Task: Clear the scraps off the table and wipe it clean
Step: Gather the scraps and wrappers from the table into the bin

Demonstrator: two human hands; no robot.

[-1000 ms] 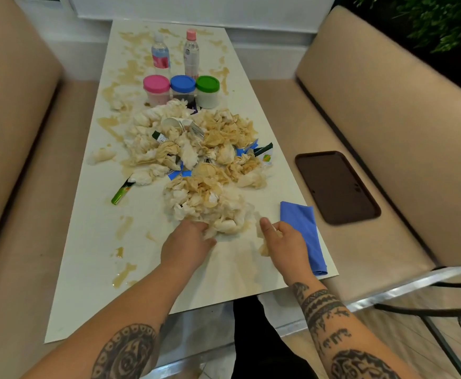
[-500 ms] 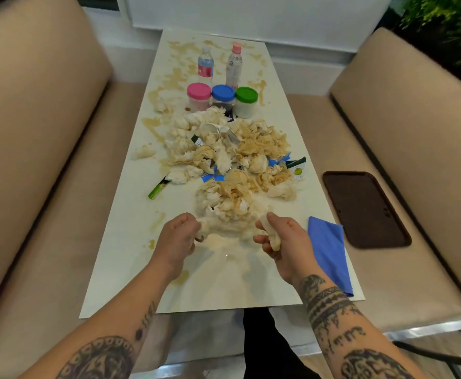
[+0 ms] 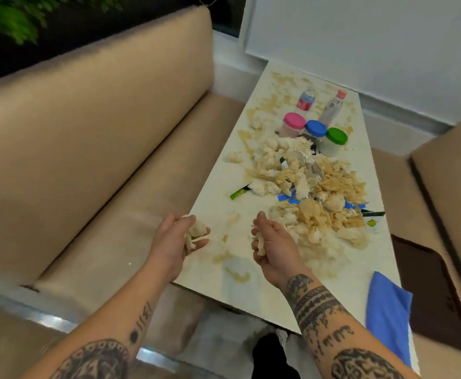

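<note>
Scrap-clearing step in hand. Left hand (image 3: 178, 237) curls its fingers round a tissue wad (image 3: 196, 232); right hand (image 3: 271, 242) grips another wad (image 3: 259, 242). Both are lifted near the desk (image 3: 215, 187) edge. Main pile (image 3: 317, 198) lies just beyond the right fingers; cloth (image 3: 388, 307) behind them. Next, probably: dump both wads, no bin in view.

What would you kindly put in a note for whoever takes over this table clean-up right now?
Left hand grips a wad of soggy tissue over the table's left edge; right hand holds a smaller tissue scrap above the table.
Main scrap pile sits mid-table, with wrappers mixed in.
Blue cloth lies unused at the near right corner.
Done: two handfuls picked up.
Left: remove the pile, then wipe the brown stains.
</note>
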